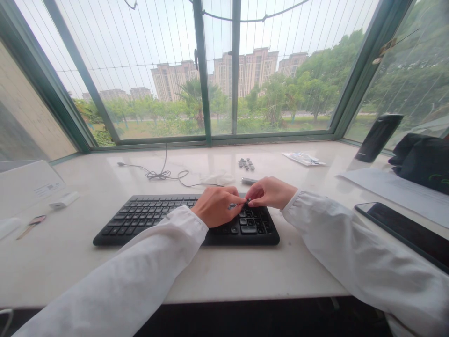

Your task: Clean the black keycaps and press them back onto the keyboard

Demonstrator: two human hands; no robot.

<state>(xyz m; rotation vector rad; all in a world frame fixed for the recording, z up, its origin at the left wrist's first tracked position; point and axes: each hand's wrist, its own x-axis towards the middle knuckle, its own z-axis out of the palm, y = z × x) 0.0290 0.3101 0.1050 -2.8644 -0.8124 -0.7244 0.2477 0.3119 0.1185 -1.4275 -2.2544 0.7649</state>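
A black keyboard (147, 217) lies flat on the white sill, its right part under my hands. My left hand (219, 206) reaches across it with the fingers drawn together, the index fingertip meeting my right fingertips over the number pad. My right hand (270, 193) pinches a small dark piece (248, 201) that looks like a keycap, just above the top of the pad. Whether my left fingers also grip it is hidden. Several loose keycaps (246, 164) sit behind the keyboard. A grey pen-like tool (248, 181) lies partly behind my right hand.
Behind the keyboard lie a coiled cable (159, 175) and a small packet (303, 159). On the right are a phone (407, 229), paper (396, 194), a black cylinder (379, 138) and a dark bag (421, 159). A key (31, 226) and white box (28, 185) stand left.
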